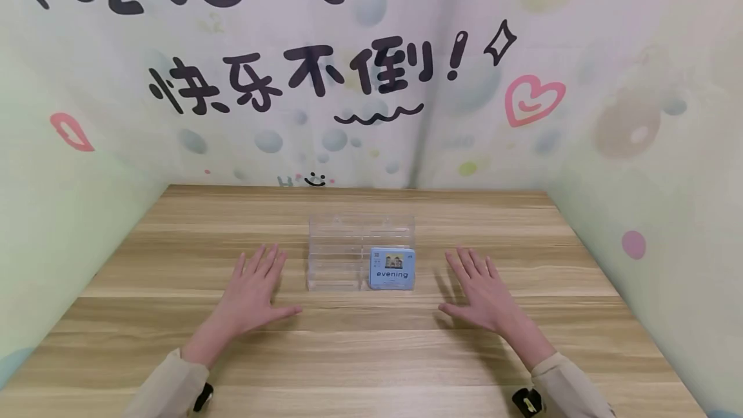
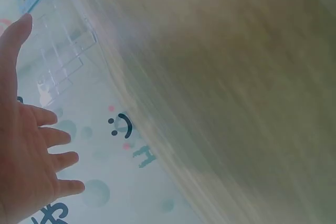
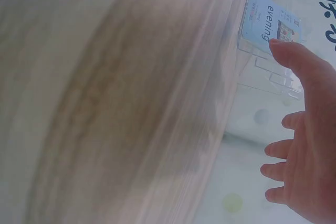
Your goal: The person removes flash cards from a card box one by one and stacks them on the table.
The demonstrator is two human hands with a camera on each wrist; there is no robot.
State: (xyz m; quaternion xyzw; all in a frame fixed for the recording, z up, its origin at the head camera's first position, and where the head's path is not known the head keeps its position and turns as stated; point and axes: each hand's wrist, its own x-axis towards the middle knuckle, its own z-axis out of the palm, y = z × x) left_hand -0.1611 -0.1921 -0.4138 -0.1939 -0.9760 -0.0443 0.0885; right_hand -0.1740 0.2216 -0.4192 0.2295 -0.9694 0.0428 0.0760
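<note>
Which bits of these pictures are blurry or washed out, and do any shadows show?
Head view: fairly crisp, the blue card legible, soft shadows on the wooden table; left wrist view: the table's near part is a hazy smear, the clear rack pale and washed out; right wrist view: near wood blurred too, though "evening" on the card reads.

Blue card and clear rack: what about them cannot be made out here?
Head: small print on the blue card, too small.
Left wrist: part of the blue card, cut off by the top edge.
Right wrist: part of the clear rack, hidden by the right hand.
</note>
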